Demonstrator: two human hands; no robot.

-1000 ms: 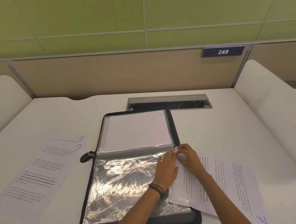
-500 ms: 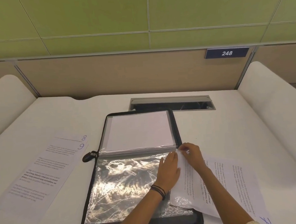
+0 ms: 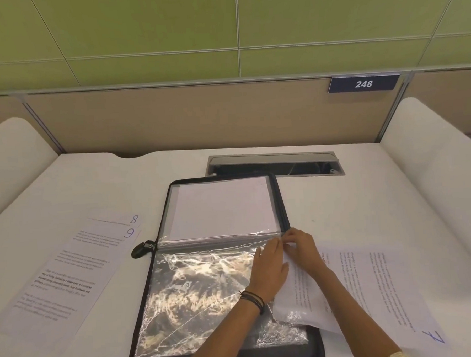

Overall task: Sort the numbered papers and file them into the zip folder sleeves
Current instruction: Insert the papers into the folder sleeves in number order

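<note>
Filing step: the left hand (image 3: 269,272) presses straight fingers on the crinkled clear plastic sleeve (image 3: 202,289) of the black zip folder (image 3: 315,348). The right hand (image 3: 300,246), touching those fingertips, pinches a corner of the printed white paper sheet (image 3: 303,292). Next, the sheet likely needs sliding leftward under the left palm.

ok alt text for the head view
Two hands work a printed sheet into a clear sleeve of an open black zip folder: the left hand lies flat on the sleeve, the right hand pinches the sheet's top corner. Paper 8 and paper 9 lie left, paper 7 right.
</note>
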